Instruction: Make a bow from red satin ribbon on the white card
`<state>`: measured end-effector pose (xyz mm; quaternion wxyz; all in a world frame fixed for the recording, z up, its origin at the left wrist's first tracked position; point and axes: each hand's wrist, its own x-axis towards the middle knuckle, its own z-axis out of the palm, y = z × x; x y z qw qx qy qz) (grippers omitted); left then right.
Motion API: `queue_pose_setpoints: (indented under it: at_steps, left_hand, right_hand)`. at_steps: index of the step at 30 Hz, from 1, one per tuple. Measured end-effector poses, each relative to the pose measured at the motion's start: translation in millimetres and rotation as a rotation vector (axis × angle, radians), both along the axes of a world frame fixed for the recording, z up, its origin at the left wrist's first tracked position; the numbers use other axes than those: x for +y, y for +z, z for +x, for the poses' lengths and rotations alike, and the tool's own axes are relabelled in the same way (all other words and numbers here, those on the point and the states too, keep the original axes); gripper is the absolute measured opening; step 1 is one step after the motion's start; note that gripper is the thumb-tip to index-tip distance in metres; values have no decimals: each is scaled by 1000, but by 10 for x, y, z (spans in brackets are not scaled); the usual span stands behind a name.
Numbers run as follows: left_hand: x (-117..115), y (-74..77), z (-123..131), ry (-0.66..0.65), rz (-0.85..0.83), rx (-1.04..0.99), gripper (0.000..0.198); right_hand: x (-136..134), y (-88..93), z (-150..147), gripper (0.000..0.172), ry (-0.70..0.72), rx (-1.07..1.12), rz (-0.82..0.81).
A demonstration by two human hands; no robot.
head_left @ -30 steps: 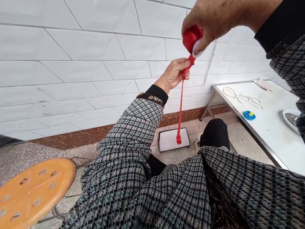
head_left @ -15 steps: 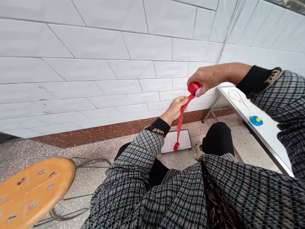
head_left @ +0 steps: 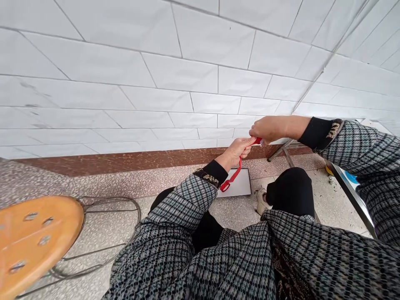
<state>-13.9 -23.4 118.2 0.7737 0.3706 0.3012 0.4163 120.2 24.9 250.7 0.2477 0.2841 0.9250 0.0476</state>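
My left hand (head_left: 239, 150) pinches a red ribbon (head_left: 238, 171), whose loose end dangles below the fingers and finishes in a small loop. Right beside it, my right hand (head_left: 268, 128) is closed round the red ribbon roll (head_left: 257, 141), most of which the fingers hide. The two hands are close together, thumbs almost meeting, in front of the tiled wall. Beneath the ribbon's end lies a flat white board with a dark edge (head_left: 239, 185) on the floor between my legs.
An orange round stool (head_left: 40, 237) with thin metal legs stands at lower left. To the right is a white-topped table with a metal edge (head_left: 354, 200), a blue object (head_left: 351, 178) on it partly covered by my sleeve. A white tiled wall (head_left: 187, 75) rises ahead.
My right hand has come down and in against my left hand, and the ribbon stretch between them has shortened. The dangling end has swung left. The view has shifted slightly.
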Motion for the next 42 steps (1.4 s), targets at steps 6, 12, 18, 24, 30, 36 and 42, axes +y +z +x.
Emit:
queue_pose_setpoints:
  at_steps: [6, 12, 18, 24, 30, 36, 42]
  left_hand:
    - [20, -117, 109, 177, -144, 21, 50]
    - [6, -264, 173, 215, -287, -61, 47]
    - [-4, -438, 141, 257, -261, -233, 52]
    - [-69, -525, 128, 252, -208, -335, 62]
    - [-109, -543, 121, 239, -237, -312, 58]
    - [-33, -602, 40, 156, -195, -186, 44]
    - [18, -695, 31, 185, -149, -76, 25]
  right_hand:
    - [32, -389, -218, 40, -60, 80, -48]
    - [62, -467, -285, 26, -122, 71, -110]
    - [241, -551, 116, 58, -53, 412, -197]
    - [258, -1084, 439, 59, -363, 1087, -664]
    - [174, -1423, 373, 64, -501, 1421, -1109]
    - [185, -1270, 527, 58, -500, 1339, -952]
    - [40, -1185, 607, 48, -410, 1107, -668]
